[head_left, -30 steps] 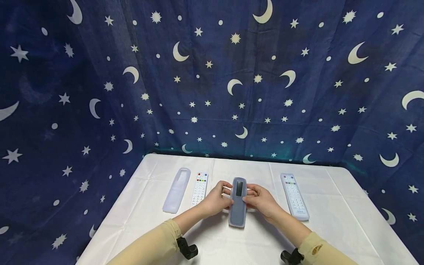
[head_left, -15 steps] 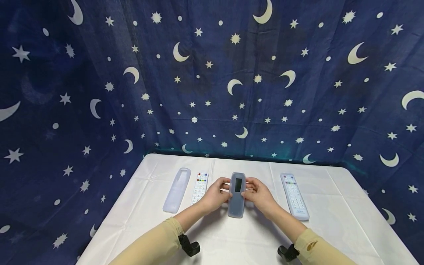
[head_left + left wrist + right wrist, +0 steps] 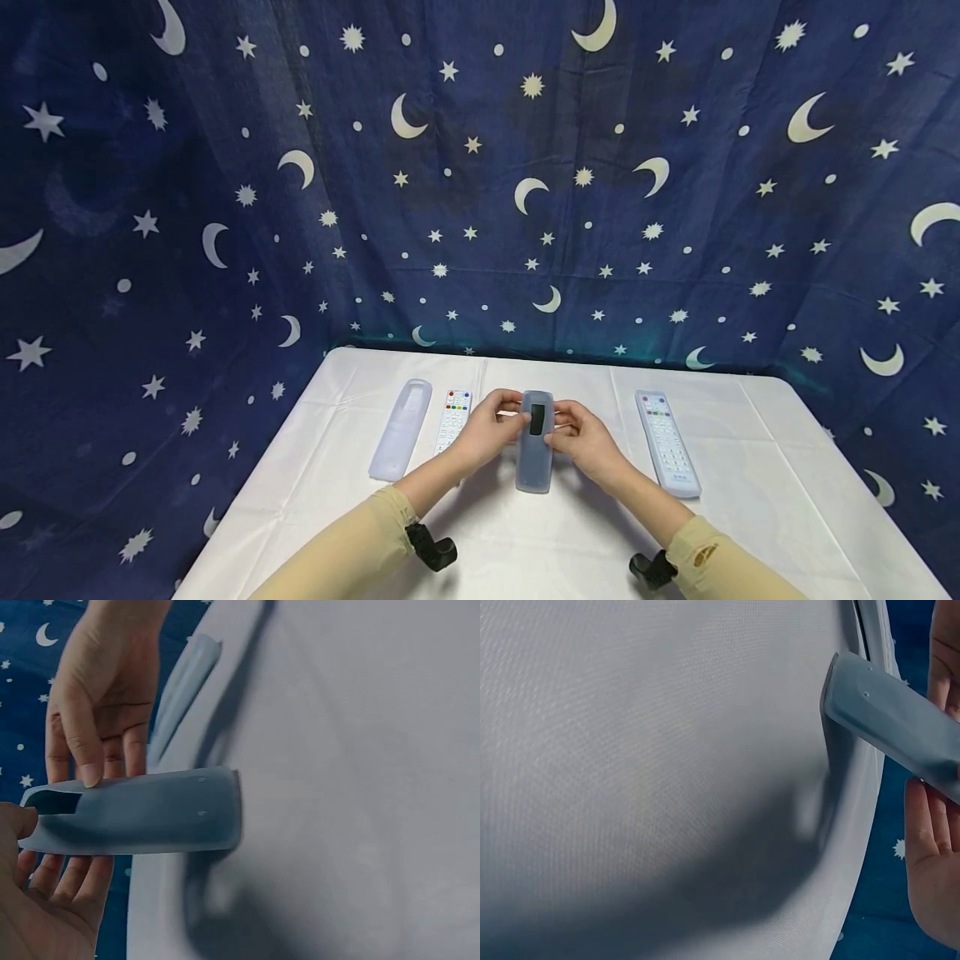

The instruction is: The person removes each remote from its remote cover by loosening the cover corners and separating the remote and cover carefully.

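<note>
While our left hand and right hand pinch it, a cloudy case hangs above the table

Smooth and round-cornered, with a dark oblong opening, it is midway between the side edges. We see, nearer the left edge, a milky sleeve and a slim button-studded remote; nearer the right, a sleeved remote.

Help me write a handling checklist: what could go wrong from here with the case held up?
The translucent case might slip: the left hand and right hand pinch it by its upper part, and its lower end looks unsupported. The left hand or wrist could nudge the nearby white remote, which it partly hides in the head view.
</note>
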{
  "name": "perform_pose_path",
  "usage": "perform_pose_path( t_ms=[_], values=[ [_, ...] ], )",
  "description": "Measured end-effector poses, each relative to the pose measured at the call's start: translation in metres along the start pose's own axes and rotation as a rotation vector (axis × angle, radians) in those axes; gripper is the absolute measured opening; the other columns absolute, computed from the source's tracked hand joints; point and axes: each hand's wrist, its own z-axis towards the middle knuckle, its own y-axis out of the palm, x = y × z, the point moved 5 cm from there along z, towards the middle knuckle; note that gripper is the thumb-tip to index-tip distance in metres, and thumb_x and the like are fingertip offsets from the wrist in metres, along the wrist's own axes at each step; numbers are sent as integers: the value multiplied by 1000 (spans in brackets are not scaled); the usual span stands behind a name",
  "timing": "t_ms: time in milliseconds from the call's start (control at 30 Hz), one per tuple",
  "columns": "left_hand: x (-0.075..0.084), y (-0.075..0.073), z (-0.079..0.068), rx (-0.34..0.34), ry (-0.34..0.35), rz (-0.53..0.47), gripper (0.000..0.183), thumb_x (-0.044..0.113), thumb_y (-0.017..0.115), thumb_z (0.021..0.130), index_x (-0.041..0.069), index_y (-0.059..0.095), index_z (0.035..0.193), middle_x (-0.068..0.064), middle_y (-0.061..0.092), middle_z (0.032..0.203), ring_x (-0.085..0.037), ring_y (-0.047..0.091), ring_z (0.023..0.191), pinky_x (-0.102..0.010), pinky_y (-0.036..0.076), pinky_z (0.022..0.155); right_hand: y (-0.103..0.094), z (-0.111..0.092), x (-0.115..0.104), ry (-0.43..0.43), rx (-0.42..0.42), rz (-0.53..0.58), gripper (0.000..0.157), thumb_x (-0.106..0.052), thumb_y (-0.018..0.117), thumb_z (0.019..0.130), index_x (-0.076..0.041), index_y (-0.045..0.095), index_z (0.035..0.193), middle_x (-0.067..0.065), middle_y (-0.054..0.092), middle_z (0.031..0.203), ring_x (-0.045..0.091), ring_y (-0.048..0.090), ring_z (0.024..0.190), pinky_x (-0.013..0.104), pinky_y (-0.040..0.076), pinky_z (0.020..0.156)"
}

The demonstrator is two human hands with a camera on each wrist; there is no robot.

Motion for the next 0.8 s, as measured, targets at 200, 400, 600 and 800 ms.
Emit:
perform_pose_path(
  t_ms=[200,400,600,800],
  values=[
    [7,0,3,4,7,-17,43,16,70,97,5,55,136,-8,64,117,-19,67,97,-37,59,80,-4,-3,-8,-33,-2,-65,44,-1,76,87,1,60,128,13,68,112,23,66,96,27,56,76],
    [8,0,4,-6,4,-20,44,16,72,96,6,55,136,-9,64,115,-18,67,96,-39,60,82,-8,-1,-13,-56,1,-61,45,-10,78,90,-1,61,131,14,68,115,21,65,97,28,58,80],
    [10,-1,6,-3,11,0,41,21,73,96,9,58,132,-7,64,110,-17,67,92,-35,60,78,-8,3,-19,-122,5,-20,47,-11,77,92,-1,60,135,17,67,116,23,65,98,27,58,81],
    [12,-2,8,19,10,29,37,21,72,97,9,60,129,-7,64,107,-17,67,90,-34,60,76,-8,3,-24,-159,20,-74,50,-20,81,91,-4,62,134,15,67,116,25,65,97,27,58,79]
  ],
)
